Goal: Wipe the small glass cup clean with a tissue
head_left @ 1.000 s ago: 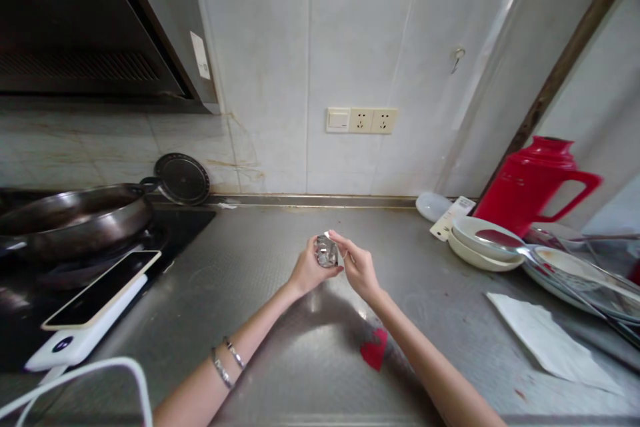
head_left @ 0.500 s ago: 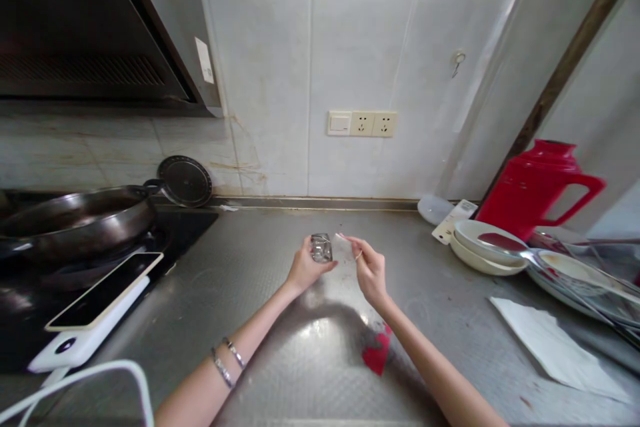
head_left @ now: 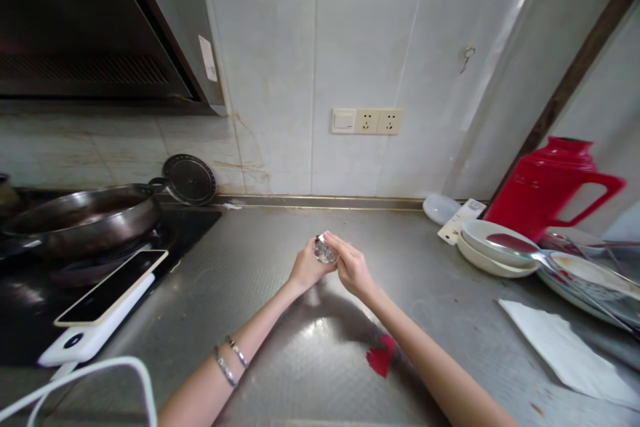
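A small clear glass-like object [head_left: 325, 251] is held above the metal counter, near the middle. My left hand [head_left: 305, 268] is wrapped round its left side. My right hand [head_left: 352, 265] is closed at its right side, its fingertips at the top edge with a small bit of white material [head_left: 326, 236] that looks like tissue. Two silver bracelets circle my left wrist. A torn red piece [head_left: 381, 355] lies on the counter below, beside my right forearm.
On the left, a pan [head_left: 85, 217] sits on the black stove, with a phone [head_left: 111, 287] on a white device [head_left: 95, 327]. To the right are stacked bowls [head_left: 495, 260], a red thermos [head_left: 545, 187], plates [head_left: 585, 280] and a white sheet [head_left: 565, 350].
My right hand has moved left with the white material, from beside the clear object to against it. The view has shifted slightly.
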### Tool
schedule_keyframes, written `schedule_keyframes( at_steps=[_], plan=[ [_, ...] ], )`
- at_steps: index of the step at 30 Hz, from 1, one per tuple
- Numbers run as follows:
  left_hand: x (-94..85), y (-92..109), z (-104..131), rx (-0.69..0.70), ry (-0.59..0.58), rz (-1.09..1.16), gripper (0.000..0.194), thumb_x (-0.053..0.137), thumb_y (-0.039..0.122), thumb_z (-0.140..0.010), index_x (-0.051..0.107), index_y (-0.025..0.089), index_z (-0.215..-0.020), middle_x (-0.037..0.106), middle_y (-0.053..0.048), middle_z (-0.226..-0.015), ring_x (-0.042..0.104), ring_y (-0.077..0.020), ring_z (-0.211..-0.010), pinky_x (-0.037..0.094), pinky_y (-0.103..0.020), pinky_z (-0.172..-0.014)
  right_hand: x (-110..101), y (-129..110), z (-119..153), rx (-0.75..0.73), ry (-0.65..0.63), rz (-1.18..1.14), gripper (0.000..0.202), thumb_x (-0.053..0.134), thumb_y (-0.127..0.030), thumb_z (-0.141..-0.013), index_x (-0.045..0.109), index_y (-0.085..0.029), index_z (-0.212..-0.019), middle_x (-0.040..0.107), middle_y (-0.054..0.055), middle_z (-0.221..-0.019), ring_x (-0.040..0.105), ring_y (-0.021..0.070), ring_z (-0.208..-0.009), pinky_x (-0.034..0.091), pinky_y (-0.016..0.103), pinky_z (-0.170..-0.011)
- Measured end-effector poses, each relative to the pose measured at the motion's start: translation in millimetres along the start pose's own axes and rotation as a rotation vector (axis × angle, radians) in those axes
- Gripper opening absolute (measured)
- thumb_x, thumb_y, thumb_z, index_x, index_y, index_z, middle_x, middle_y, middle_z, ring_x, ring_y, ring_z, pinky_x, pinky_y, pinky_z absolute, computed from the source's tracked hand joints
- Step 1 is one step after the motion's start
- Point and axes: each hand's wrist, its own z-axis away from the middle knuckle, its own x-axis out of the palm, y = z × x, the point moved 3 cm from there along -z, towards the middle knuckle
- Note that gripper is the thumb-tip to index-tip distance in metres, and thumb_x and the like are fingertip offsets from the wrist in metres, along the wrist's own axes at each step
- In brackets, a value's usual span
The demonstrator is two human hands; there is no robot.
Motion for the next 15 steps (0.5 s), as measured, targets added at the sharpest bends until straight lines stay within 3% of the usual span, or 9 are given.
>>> schedule_keyframes(
  at_steps=[4, 8, 15],
  plan=[
    [-0.9, 1, -1, 0.010, -0.012, -0.019, 0.054, 0.075, 0.033, -0.059, 0.057, 0.018, -0.108, 0.070, -0.005, -0.090, 0.065, -0.0190, -0.077, 0.047, -0.024, -0.062, 1, -6, 7, -0.130, 0.013, 0.095, 0.056, 0.031, -0.002, -0.087, 0.037, -0.022, -0.140, 0.058, 0.010, -0.128, 0.046, 0.0215, -0.127, 0.039, 0.051, -0.106],
    [-2.4, -2, -2, -0.005, -0.028, 0.027, 0.044, 0.072, 0.028, -0.061, 0.057, 0.018, -0.101, 0.069, -0.001, -0.077, 0.064, -0.0163, -0.067, 0.046, -0.022, -0.057, 1, -13, 11, -0.210, -0.013, 0.153, 0.058, 0.031, 0.000, -0.087, 0.031, -0.019, -0.142, 0.057, 0.014, -0.128, 0.044, 0.0219, -0.128, 0.040, 0.052, -0.104],
    [-6.8, -10, -7, 0.000, -0.046, -0.049, 0.031, 0.066, 0.026, -0.066, 0.056, 0.015, -0.094, 0.069, -0.003, -0.070, 0.064, -0.0172, -0.063, 0.046, -0.023, -0.055, 1, -27, 9, -0.289, -0.079, 0.103, 0.051, 0.035, -0.002, -0.088, 0.039, -0.017, -0.137, 0.063, 0.014, -0.120, 0.054, 0.0206, -0.120, 0.042, 0.048, -0.104]
  ],
)
